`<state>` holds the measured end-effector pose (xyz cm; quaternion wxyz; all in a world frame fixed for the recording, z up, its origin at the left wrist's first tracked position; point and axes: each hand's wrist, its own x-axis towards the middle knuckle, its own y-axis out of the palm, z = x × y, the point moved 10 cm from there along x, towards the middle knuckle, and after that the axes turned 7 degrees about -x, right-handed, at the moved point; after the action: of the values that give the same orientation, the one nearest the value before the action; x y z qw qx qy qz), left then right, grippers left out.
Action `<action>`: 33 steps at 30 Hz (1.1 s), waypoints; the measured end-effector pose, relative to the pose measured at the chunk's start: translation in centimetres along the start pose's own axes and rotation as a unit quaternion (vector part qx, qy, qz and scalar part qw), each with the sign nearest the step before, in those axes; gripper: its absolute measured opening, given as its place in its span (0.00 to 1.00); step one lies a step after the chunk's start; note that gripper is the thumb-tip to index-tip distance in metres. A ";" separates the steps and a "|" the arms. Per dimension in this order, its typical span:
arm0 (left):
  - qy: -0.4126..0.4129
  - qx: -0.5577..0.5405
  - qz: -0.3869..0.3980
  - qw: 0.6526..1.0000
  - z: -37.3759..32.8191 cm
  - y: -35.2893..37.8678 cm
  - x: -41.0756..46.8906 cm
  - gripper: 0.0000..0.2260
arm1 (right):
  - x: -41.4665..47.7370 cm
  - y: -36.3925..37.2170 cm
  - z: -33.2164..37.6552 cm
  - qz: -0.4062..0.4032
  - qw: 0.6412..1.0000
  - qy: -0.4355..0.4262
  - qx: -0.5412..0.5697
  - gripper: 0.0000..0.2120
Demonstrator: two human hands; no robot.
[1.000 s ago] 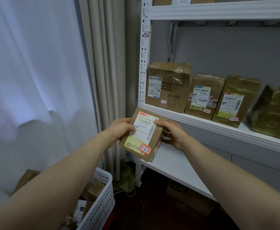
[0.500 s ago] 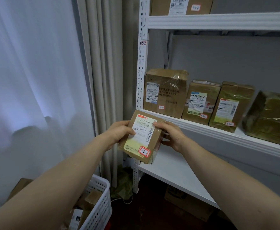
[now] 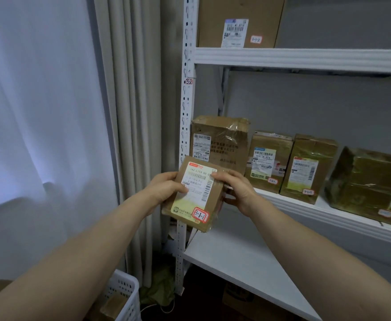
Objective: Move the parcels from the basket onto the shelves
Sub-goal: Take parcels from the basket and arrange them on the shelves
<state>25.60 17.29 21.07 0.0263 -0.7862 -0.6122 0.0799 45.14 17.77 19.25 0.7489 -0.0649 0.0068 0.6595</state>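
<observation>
I hold a small brown parcel [image 3: 198, 195] with a white shipping label and a red-edged sticker marked 3-1-1, tilted, in front of the shelf post. My left hand [image 3: 164, 188] grips its left edge, thumb on the label. My right hand [image 3: 237, 189] grips its right side, thumb at the top corner. The white basket [image 3: 126, 295] stands at the bottom left with a brown parcel [image 3: 113, 305] inside. The white metal shelves [image 3: 305, 57] rise at right.
Several taped parcels [image 3: 268, 158] line the middle shelf. A large box [image 3: 238, 22] marked 3-1-2 stands on the upper shelf. The lower shelf board [image 3: 243, 262] is bare. A curtain [image 3: 129, 135] hangs at left; a cardboard box [image 3: 240, 300] lies under the shelves.
The parcel and both hands have risen a little toward the shelves. My view has tilted upward, showing more of the upper shelf and its box.
</observation>
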 end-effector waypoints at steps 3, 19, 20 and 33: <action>0.027 0.010 -0.019 0.999 -2.5 -0.2 0.5 0.19 | 1.0 -0.5 2.9 0.001 0.999 -0.032 0.001 0.40; 0.168 0.089 -0.123 0.974 -17.7 -0.4 3.0 0.42 | 3.4 -3.2 18.5 -0.016 0.988 -0.157 -0.006 0.43; 0.173 0.122 -0.142 0.967 -18.5 -0.4 3.2 0.52 | 3.4 -3.5 19.3 -0.020 0.986 -0.165 -0.004 0.40; 0.197 0.267 -0.245 0.911 -23.3 4.6 4.5 0.67 | 5.1 -7.3 24.7 -0.006 0.974 -0.224 -0.027 0.43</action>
<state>34.73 21.82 43.00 0.3746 -0.5748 -0.7236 0.0748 51.19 24.50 43.91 0.7335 0.0643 -0.1789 0.6525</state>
